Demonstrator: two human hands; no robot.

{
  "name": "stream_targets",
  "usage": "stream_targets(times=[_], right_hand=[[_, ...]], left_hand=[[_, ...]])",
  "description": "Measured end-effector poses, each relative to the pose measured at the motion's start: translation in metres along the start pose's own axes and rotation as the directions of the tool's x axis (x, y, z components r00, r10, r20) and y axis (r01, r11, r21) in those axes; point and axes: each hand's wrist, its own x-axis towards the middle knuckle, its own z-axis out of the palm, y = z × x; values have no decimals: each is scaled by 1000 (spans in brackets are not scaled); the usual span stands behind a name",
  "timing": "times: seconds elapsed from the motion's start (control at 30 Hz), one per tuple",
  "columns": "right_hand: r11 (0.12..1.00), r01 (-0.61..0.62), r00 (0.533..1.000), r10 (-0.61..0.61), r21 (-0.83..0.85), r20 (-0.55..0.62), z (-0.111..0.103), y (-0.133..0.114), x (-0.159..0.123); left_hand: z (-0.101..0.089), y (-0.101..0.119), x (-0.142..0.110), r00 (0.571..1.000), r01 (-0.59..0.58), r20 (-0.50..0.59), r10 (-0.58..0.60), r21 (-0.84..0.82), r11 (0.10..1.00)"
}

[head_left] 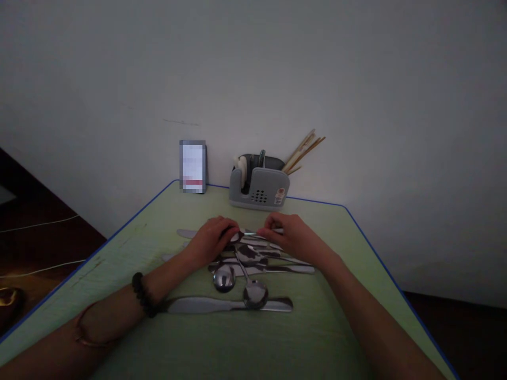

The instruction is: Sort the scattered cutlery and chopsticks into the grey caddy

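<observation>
A: How are the arms set?
B: Both reach in from the near edge of the table (pixel 222 348), angled toward each other. The left hand (pixel 214 238) is bent over, fingers curled; the right hand (pixel 287 230) faces it with fingers folded in.

A: Wide or narrow?
B: Narrow, both of them. The left thumb and fingers pinch the bowl end of the far spoon (pixel 236 237), and the right thumb and fingertip close on its handle.

A: Count things for me.
B: Four spoon bowls show: that one and three other spoons (pixel 224 277). One table knife (pixel 198 304) lies alone at the near side of the pile, a spoon bowl across its handle. The other flatware overlaps too much to count. Then one grey holder (pixel 266 182) and one phone (pixel 193 166).

A: And the far spoon, relative to the hands?
B: Directly between them, at the far side of the pile. The other three bowls lie nearer; the holder stands beyond.
</observation>
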Motion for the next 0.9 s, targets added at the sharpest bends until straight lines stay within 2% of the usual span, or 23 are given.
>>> stream_targets(times=[0.1,0.17,0.33,0.43,0.53,0.63,0.73,0.8,0.9], right_hand=[[933,-22,999,12,359,30,-8,-4,0],[867,-42,999,45,497,7,-10,-9,0],[796,18,974,122,605,-190,-17,-23,-2],[720,122,938,141,683,-315,-27,-30,-4],[665,228,904,126,711,-408,-38,-35,-2],[695,239,915,73,678,-398,-48,-40,9],[807,175,957,-5,565,-289,-53,-47,25],[845,169,965,-38,508,-258,-54,-51,36],[810,210,948,-32,547,-317,-54,-51,46]], left_hand=[[-3,4,1,993,85,-74,-91,-75,993],[-4,6,0,988,111,-95,-122,-113,987],[-2,6,-3,993,87,-60,-98,-173,981],[1,5,-3,995,73,-50,-87,-224,972],[4,5,-4,993,39,-103,-63,-228,973],[6,5,-3,982,-43,-189,-6,-254,966],[1,10,5,969,-132,-240,60,-300,945],[-8,18,18,981,-134,-183,70,-365,921],[-32,33,45,996,1,77,36,-442,897]])
